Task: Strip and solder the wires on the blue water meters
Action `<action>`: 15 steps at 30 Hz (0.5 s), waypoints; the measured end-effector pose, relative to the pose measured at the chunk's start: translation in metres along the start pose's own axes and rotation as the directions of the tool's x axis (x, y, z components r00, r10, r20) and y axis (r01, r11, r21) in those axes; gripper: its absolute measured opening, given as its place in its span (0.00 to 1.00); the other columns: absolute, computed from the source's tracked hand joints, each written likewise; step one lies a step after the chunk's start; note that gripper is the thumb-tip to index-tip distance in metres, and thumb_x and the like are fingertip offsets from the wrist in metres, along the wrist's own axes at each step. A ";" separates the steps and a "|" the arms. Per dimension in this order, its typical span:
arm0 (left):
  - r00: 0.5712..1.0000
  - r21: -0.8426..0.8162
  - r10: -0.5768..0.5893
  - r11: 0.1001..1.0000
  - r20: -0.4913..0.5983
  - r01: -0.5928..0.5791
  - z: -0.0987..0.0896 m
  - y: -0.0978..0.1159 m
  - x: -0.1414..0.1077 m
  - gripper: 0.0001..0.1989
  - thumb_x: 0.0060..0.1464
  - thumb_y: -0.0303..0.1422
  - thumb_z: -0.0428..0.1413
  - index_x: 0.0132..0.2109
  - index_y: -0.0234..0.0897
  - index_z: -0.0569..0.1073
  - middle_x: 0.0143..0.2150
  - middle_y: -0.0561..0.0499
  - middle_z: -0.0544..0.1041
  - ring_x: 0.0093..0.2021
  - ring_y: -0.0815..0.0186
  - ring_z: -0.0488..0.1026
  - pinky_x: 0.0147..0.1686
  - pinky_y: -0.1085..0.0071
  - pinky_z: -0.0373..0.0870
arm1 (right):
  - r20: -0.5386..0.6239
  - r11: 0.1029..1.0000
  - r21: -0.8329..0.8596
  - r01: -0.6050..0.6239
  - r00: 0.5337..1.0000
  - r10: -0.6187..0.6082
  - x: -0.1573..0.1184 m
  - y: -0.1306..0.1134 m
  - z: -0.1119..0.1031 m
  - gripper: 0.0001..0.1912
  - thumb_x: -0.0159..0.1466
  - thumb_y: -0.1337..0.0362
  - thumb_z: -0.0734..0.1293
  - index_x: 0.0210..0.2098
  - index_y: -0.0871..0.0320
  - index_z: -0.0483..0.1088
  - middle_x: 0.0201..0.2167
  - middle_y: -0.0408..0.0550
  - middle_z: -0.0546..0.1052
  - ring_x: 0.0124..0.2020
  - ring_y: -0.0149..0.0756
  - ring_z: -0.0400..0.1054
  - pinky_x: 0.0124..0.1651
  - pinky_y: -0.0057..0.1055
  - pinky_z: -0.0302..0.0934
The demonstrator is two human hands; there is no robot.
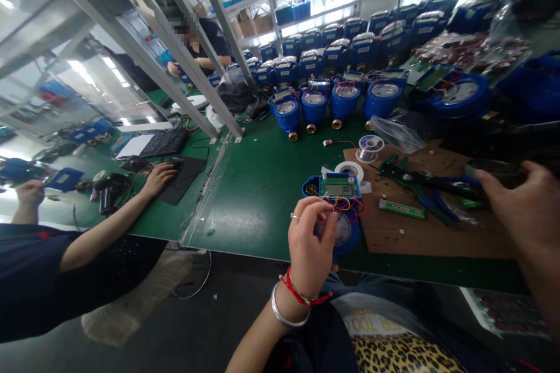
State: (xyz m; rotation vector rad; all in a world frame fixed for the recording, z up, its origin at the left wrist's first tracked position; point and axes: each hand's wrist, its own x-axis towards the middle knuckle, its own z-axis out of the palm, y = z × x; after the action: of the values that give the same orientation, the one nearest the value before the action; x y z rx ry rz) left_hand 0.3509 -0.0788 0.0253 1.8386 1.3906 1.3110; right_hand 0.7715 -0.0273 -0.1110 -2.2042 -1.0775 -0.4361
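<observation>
A blue meter (345, 236) lies at the table's front edge, with its display board (339, 189) exposed and red and yellow wires (343, 204) loose below the screen. My left hand (311, 239) is over the meter's left part, thumb and fingertips pinched together at the wires; what is between them is too small to make out. Over at the right, my right hand (516, 204) has thumb and fingers spread beside a round dark container (494, 171). Green-handled pliers (406, 178) and a green labelled stick (401, 209) lie to its left.
A solder spool (370, 147) and a white tape roll (349, 171) sit behind the meter, near a cardboard sheet (385, 239). Rows of blue meters (345, 96) stand at the back. A co-worker's hand (161, 176) rests on a mouse at left.
</observation>
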 end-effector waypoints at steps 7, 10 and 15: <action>0.995 0.024 -0.046 0.999 -0.083 0.048 -0.008 -0.016 0.006 0.06 0.60 0.29 0.55 0.45 0.38 0.71 0.46 0.49 0.70 0.36 0.70 0.68 0.41 0.69 0.67 | -0.034 0.925 0.283 0.254 0.966 -0.255 -0.038 -0.089 -0.074 0.35 0.54 0.55 0.73 0.57 0.65 0.67 0.56 0.65 0.70 0.61 0.53 0.61 0.62 0.45 0.55; 0.998 0.050 -0.040 0.998 -0.040 0.042 -0.006 -0.019 0.014 0.07 0.58 0.28 0.57 0.45 0.38 0.73 0.46 0.49 0.70 0.36 0.70 0.69 0.42 0.69 0.67 | 0.047 0.762 0.532 0.370 0.885 -0.463 -0.066 -0.148 -0.117 0.20 0.63 0.63 0.66 0.55 0.54 0.69 0.52 0.51 0.74 0.55 0.42 0.68 0.61 0.40 0.58; 0.998 0.031 -0.053 0.998 -0.022 0.054 -0.001 -0.017 0.019 0.03 0.59 0.29 0.56 0.40 0.37 0.74 0.43 0.50 0.72 0.36 0.69 0.69 0.39 0.71 0.67 | 0.016 0.370 0.801 0.471 0.601 -0.799 -0.101 -0.217 -0.135 0.15 0.62 0.68 0.68 0.48 0.52 0.70 0.46 0.48 0.77 0.48 0.38 0.71 0.52 0.38 0.65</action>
State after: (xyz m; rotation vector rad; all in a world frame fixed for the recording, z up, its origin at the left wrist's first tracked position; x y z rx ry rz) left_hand 0.3429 -0.0551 0.0190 1.7998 1.4696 1.2920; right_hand 0.5357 -0.0763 0.0216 -1.0364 -1.9691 0.1901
